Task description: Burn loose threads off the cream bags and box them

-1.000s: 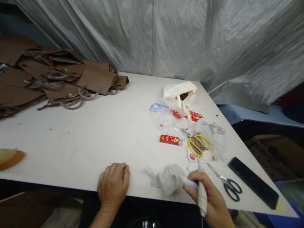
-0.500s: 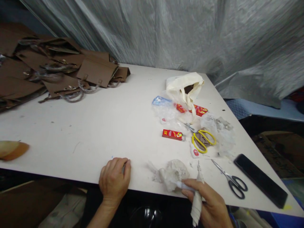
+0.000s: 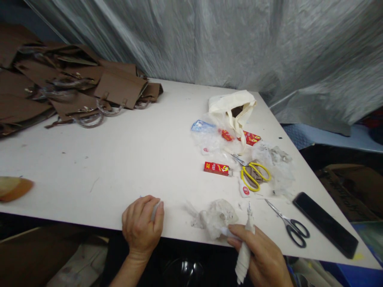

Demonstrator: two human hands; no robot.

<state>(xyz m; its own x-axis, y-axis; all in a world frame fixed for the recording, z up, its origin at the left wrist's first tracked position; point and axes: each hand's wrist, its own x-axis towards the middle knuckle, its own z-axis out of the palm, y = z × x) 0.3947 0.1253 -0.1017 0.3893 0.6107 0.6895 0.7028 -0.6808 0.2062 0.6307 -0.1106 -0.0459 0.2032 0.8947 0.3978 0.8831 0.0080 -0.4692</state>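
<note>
My left hand (image 3: 142,224) rests curled at the near edge of the white table (image 3: 134,159), fingers bent round something small that I cannot make out. My right hand (image 3: 261,255) is closed on a thin tool wrapped in white tape (image 3: 245,247), its tip pointing up and away from me. Just left of that hand lies a crumpled clear plastic wad (image 3: 217,217). The right hand's fingertips touch the wad's near side.
A pile of brown bags with handles (image 3: 68,91) fills the far left. Mid-right lie a cream cloth bag (image 3: 235,107), red packets (image 3: 216,168), yellow-handled scissors (image 3: 254,175), a small glue bottle (image 3: 243,190), black scissors (image 3: 289,225) and a black phone (image 3: 324,224). Grey sheeting hangs behind.
My right hand has drawn back toward the table's near edge with the taped tool. The left hand has curled a little tighter in place. The view shifted slightly.
</note>
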